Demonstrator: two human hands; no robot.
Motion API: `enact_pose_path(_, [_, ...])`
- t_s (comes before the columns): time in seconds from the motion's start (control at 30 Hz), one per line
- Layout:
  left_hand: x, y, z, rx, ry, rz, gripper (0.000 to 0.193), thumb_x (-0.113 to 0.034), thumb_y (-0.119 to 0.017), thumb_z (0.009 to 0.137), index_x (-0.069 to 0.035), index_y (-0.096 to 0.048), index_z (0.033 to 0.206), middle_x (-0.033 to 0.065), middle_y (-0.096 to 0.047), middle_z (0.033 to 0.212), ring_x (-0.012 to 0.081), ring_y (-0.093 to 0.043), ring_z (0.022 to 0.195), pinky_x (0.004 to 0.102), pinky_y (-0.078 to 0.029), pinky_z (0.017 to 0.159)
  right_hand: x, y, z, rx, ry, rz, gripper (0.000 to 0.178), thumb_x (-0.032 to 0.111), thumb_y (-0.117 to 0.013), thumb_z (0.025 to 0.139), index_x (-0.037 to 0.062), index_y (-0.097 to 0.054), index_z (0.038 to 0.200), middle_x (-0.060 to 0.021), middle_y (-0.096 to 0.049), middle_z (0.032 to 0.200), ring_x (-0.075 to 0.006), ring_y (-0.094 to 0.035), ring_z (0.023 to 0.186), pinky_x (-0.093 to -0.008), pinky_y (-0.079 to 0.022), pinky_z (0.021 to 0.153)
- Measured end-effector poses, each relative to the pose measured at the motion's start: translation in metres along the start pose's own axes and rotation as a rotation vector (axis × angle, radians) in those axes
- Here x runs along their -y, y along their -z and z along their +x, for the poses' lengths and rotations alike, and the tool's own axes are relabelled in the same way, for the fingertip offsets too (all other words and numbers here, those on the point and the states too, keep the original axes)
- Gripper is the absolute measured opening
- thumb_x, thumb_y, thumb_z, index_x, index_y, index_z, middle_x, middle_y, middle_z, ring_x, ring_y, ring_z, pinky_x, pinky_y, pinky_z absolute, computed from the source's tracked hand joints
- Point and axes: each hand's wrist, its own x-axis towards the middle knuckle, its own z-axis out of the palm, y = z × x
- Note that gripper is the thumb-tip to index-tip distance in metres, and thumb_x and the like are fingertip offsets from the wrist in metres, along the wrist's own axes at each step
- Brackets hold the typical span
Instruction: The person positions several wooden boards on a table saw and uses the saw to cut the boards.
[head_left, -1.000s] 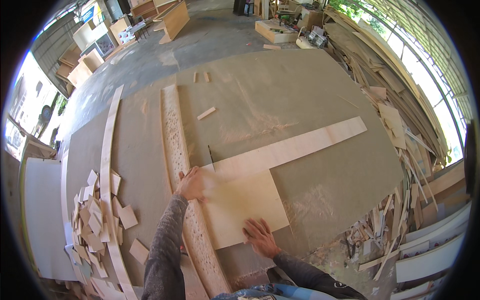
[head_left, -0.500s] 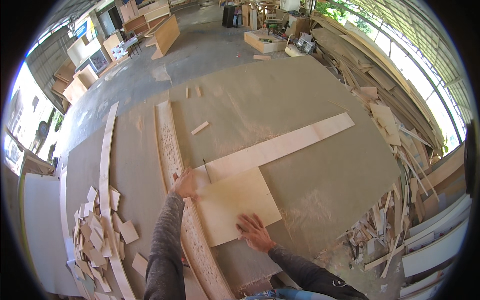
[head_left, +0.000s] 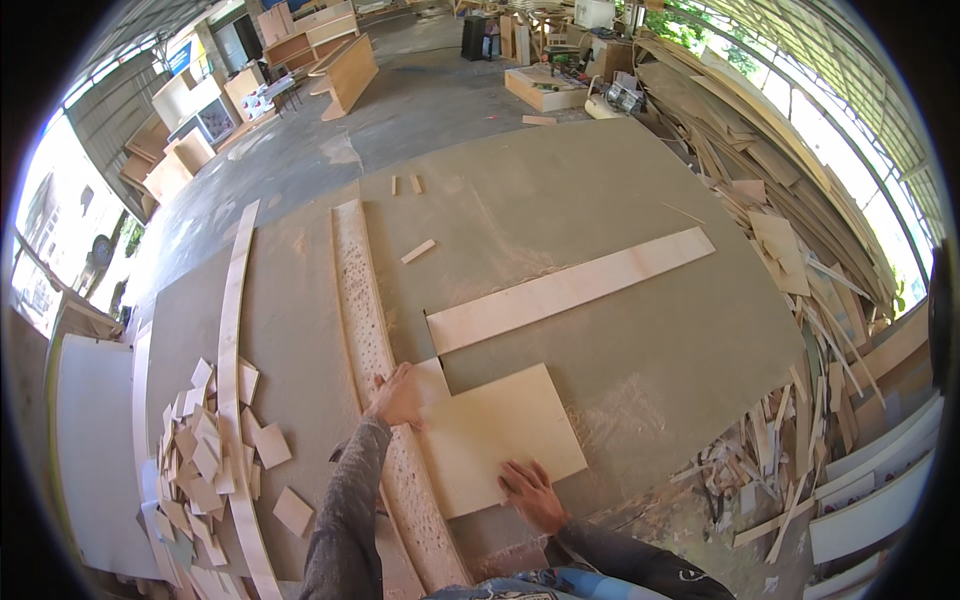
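My left hand point(head_left: 391, 396) lies open on a small pale cut piece of wood point(head_left: 432, 383), beside a long perforated wooden board point(head_left: 352, 270) that runs away from me. My right hand point(head_left: 534, 496) rests flat, fingers apart, on the lower right edge of a rectangular plywood panel point(head_left: 510, 430). The panel's left side is close to the perforated board, and its upper left corner meets the small piece. Beyond the panel, a long pale wood strip point(head_left: 570, 290) lies slantwise. A thin dark edge point(head_left: 441, 362), perhaps a blade, shows near the strip's left end.
All this lies on a broad dusty brown tabletop point(head_left: 620, 370). At left are a heap of small wood squares point(head_left: 205, 450) and a long thin strip point(head_left: 232, 350). Small sticks point(head_left: 418, 251) lie farther off. Scrap wood point(head_left: 770, 440) and stacked boards point(head_left: 760, 150) line the right side.
Both hands, the plywood panel and the small piece have moved toward me along the perforated board. The small piece now sits apart from the long strip, with a gap between. The view has shifted slightly.
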Motion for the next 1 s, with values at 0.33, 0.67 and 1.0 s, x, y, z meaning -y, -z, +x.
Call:
enact_pose_path(0.33, [-0.042, -0.033, -0.07, -0.422, 0.155, -0.255, 0.031, -0.006, -0.075, 0.079, -0.006, -0.065, 0.109, 0.0114, -0.06, 0.098, 0.0314, -0.06, 0.1, 0.0435, -0.043, 0.086, 0.028, 0.001, -0.075, 0.061, -0.002, -0.041, 0.043, 0.027, -0.066, 0.09, 0.011, -0.067, 0.13, -0.0097, -0.047, 0.153, -0.0242, -0.037, 0.146, -0.0548, -0.02, 0.12])
enact_pose_path(0.67, [0.067, 0.003, -0.262, -1.748, 0.569, -0.964, 0.036, -0.02, -0.066, 0.1, 0.001, -0.056, 0.127, 0.0034, -0.061, 0.104, 0.0137, -0.059, 0.094, 0.0299, -0.051, 0.086, -0.002, 0.044, -0.028, 0.053, 0.117, 0.066, 0.033, 0.037, -0.073, 0.083, 0.0109, -0.074, 0.104, -0.0092, -0.064, 0.127, -0.0276, -0.054, 0.124, -0.0568, -0.026, 0.109])
enact_pose_path(1.0, [-0.004, -0.102, -0.254, -1.403, 0.964, -0.403, 0.035, -0.001, -0.067, 0.082, -0.003, -0.061, 0.117, 0.0126, -0.055, 0.117, 0.0227, -0.059, 0.101, 0.0319, -0.05, 0.082, -0.188, 0.102, 0.178, -0.341, -0.234, -0.239, 0.061, -0.004, -0.06, 0.08, 0.001, -0.051, 0.14, -0.02, -0.043, 0.151, -0.038, -0.039, 0.141, -0.0523, -0.026, 0.118])
